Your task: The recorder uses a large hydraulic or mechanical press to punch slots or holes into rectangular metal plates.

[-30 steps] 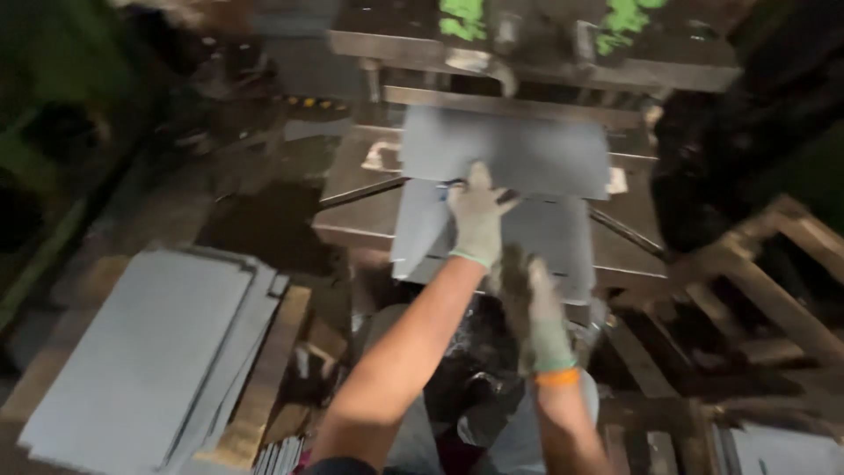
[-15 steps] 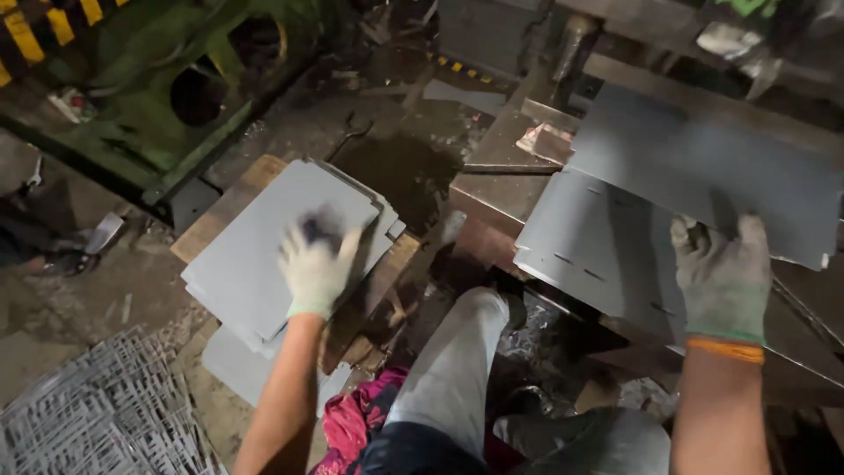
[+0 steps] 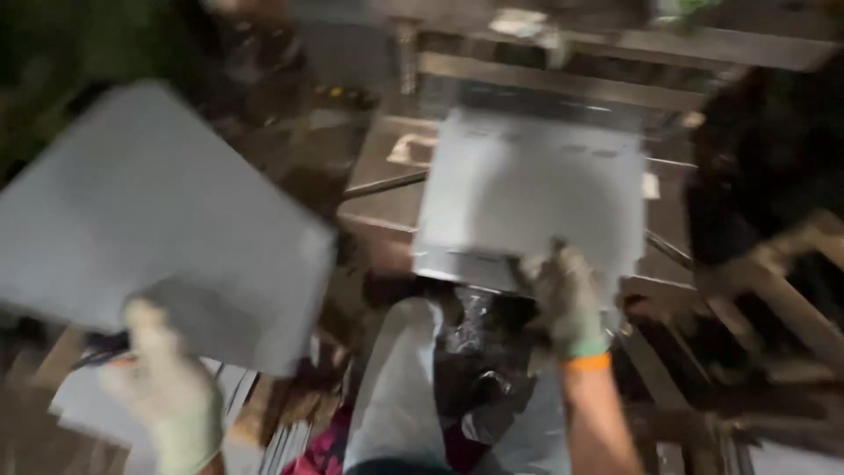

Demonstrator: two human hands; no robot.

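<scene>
My left hand (image 3: 167, 387), in a pale work glove, grips the near edge of a large grey metal sheet (image 3: 149, 220) and holds it lifted and tilted at the left. My right hand (image 3: 567, 295), gloved with an orange cuff, pinches the front edge of another grey sheet (image 3: 536, 193) that lies on the bed of a metal press machine (image 3: 387, 176). The picture is blurred by motion.
A stack of grey sheets (image 3: 97, 405) lies on wooden boards low at the left. My legs (image 3: 396, 396) are between the stack and the machine. A wooden pallet frame (image 3: 782, 299) stands to the right. Dark machine parts fill the back.
My left hand has lifted one sheet off the stack at the left and swung it upward. My right hand stayed on the sheet at the machine. The view turned back toward the machine.
</scene>
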